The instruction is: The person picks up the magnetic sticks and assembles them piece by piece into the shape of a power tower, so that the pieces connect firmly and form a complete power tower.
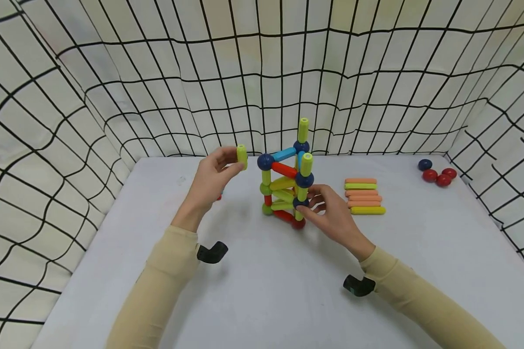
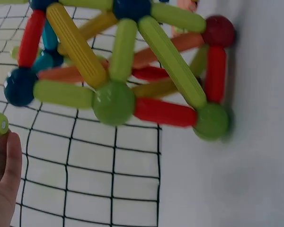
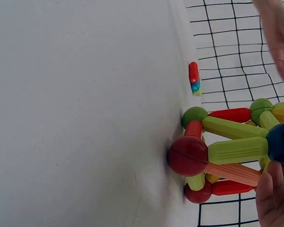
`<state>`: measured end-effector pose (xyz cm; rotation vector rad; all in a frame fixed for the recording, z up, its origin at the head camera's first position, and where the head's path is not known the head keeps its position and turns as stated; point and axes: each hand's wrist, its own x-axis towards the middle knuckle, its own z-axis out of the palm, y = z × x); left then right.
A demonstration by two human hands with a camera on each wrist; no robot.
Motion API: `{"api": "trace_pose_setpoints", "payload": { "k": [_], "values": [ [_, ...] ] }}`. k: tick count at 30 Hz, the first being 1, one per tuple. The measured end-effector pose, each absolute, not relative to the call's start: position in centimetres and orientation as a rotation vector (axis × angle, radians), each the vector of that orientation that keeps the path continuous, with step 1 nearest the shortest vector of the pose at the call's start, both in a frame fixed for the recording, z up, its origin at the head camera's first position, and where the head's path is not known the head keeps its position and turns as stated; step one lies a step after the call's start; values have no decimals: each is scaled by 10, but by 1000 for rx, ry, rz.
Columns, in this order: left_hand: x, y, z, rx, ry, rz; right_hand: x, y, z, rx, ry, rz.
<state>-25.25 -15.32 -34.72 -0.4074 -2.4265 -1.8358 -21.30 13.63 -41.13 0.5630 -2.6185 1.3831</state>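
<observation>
Looking plastic throughout: rod-and-ball structure, rods ribbed lengthwise and softly matt, balls smoother with a faint sheen. Showing the same ribbed matt plastic on the lime rod and on the spare rods. Gleaming a little glossier on the loose balls. Appearing smooth and matt across the pale table. Hanging as soft, creased cloth: gridded backdrop. Reading as knitted fabric on the beige sleeves.
</observation>
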Motion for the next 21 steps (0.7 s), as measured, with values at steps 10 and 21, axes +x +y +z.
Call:
{"api": "trace_pose_setpoints", "payload": {
  "k": [10,21],
  "values": [
    [-256,-119,-324,-565,-2300,-1838,-214,136,-410,571,-2619,1381],
    [-260,-117,-327,-626,-2445,-1752,-214,138,-410,573,-2617,1381]
  ]
}}
